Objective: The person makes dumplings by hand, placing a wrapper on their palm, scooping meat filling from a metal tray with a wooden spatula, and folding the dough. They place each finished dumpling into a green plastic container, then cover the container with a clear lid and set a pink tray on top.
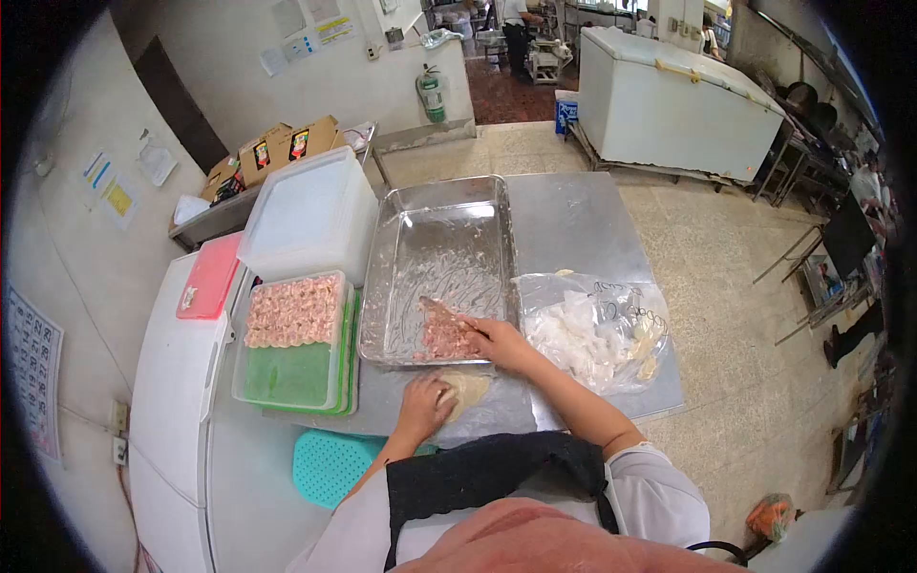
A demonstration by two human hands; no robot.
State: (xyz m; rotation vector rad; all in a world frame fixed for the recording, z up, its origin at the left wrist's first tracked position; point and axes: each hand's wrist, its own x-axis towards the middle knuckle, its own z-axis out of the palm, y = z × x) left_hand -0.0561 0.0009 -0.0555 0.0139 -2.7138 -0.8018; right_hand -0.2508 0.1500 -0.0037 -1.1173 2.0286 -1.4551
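My right hand (497,345) is closed around a thin spatula (441,309) over the near end of a deep metal tray (371,277). Its blade reaches into a mound of pink minced meat (442,339), and smears of meat coat the tray floor. Just in front of the tray, my left hand (426,409) has its fingers curled at the edge of pale, flat dough wrappers (464,392) on the table. To the left, a clear container with a green base (287,374) holds rows of small filled dumplings (292,310).
A plastic bag (583,334) with white sheets and more wrappers lies at the right. Stacked white lidded boxes (310,210) and a red board (210,277) stand left. A turquoise perforated stool (330,468) is below the table. A chest freezer (673,105) stands behind; people are farther back.
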